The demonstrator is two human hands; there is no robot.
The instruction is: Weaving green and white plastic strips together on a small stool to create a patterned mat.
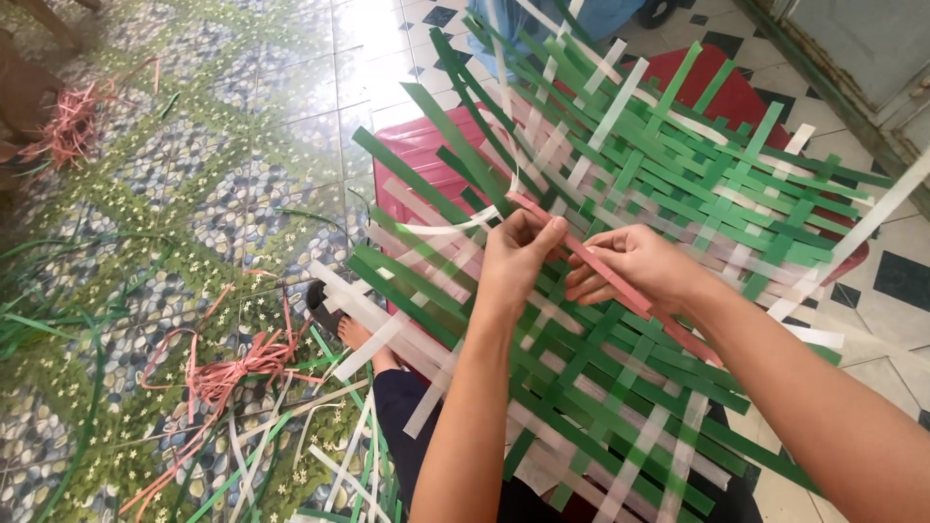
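Pink strip (601, 271) slants upper-left to lower-right, pinched by left hand (518, 254), right hand (635, 263).

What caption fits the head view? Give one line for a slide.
Both hands, left hand and right hand, grip a flat pink plastic strip over a woven mat of green and white strips.

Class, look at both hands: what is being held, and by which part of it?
Both hands hold one pink strip: the left hand pinches its upper end, the right hand grips it mid-length, over the green-and-white woven mat.
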